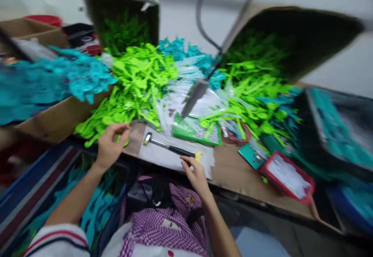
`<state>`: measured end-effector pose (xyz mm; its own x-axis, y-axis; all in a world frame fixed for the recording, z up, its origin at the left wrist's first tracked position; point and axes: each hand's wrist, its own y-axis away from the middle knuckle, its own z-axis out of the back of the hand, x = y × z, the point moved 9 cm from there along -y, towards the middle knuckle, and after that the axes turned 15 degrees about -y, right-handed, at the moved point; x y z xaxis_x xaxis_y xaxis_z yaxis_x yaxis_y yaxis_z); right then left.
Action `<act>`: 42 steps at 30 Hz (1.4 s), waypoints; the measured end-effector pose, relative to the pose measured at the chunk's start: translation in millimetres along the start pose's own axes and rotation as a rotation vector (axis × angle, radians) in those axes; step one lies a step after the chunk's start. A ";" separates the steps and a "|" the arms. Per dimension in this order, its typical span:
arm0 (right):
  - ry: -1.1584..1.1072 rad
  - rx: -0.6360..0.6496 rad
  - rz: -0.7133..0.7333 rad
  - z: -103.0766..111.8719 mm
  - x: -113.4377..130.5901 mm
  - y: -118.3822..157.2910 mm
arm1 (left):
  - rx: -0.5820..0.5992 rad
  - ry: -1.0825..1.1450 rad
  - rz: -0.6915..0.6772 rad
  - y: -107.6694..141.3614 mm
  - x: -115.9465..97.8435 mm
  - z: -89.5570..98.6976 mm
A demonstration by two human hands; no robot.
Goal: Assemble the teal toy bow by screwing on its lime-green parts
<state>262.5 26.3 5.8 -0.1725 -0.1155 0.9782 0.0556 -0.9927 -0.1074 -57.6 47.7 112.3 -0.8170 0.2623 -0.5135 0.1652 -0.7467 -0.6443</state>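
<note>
My left hand (112, 144) is at the front edge of a heap of lime-green plastic pieces (140, 74). Its thumb and fingers curve with a gap between them, and green shows through the gap; I make out nothing held. My right hand (196, 173) hovers by the bench's front edge, near the handle end of a hammer (169, 146). Its fingers are loosely bent, nothing visible in them. The hammer lies on a white cloth (163, 158). A small yellow piece (198, 156) shows just beyond the right knuckles.
A green tray (215, 134) of small metal parts lies behind the hammer, below a hanging grey tool (194, 98). Clear plastic strips (186, 94) pile up behind. Rightward are a red basket (269, 181) with white pieces and a dark crate (309, 117). Turquoise pieces (90, 74) fill the left.
</note>
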 end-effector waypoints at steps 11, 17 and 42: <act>0.160 -0.796 0.060 248.1 21.0 65.6 | 0.233 0.008 -0.429 70.9 -49.2 -140.5; 0.523 -1.144 -0.015 382.7 81.2 65.3 | 0.236 -0.048 -0.233 77.6 -26.0 -145.0; 0.689 -1.430 0.149 414.6 90.4 73.2 | 0.043 -0.005 -0.263 93.2 -100.4 -121.6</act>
<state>658.7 -41.9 160.0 -0.6643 0.1899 0.7229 -0.7471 -0.1409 -0.6496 107.0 26.1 34.9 -0.8314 0.4478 -0.3289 -0.0764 -0.6784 -0.7307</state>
